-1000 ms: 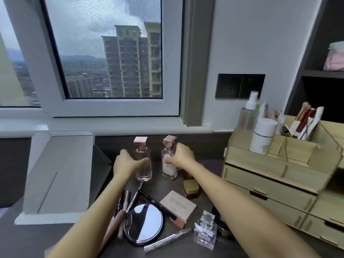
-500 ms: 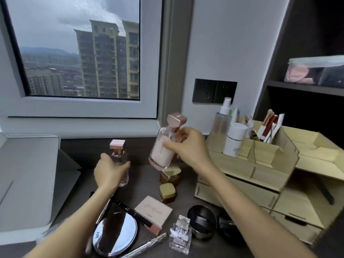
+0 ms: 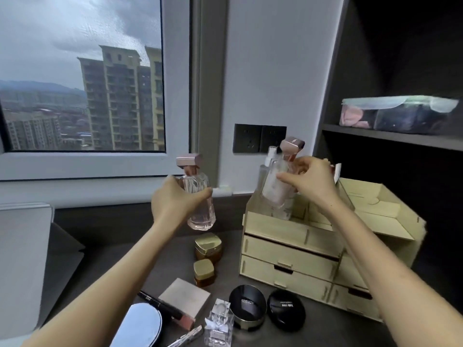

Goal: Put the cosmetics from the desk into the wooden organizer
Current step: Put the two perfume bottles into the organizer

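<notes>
Dark grey desk (image 3: 120,261), nearest edge: a round mirrored compact (image 3: 139,326), a black pencil (image 3: 160,305) lying across a pale square palette (image 3: 185,298), a small clear glass bottle (image 3: 218,324), a silver tube (image 3: 186,338), a gold-rimmed black cushion compact (image 3: 248,306) and, just beside it, a plain black compact (image 3: 286,309). Further in, two gold-lidded amber jars, the smaller jar (image 3: 204,271) in front of the larger jar (image 3: 208,247).

Mid-field: the left hand (image 3: 172,204) is wrapped around a clear pink perfume bottle (image 3: 200,204) with a rose-gold cap, held upright in the air above the jars. The right hand (image 3: 309,182) grasps a second perfume bottle (image 3: 278,186), frosted and tilted, its base at the rear-left top compartment of the wooden organizer (image 3: 288,254); whether the base touches the compartment floor cannot be told. Behind this bottle stands a clear spray bottle (image 3: 266,166), largely hidden.

The organizer stands on the right of the desk, with drawers in its front face and open compartments on top.

Far field: a black wall socket (image 3: 259,139), a window (image 3: 82,76) showing apartment towers, and a dark shelf (image 3: 390,136) bearing a lidded plastic box (image 3: 398,113).
</notes>
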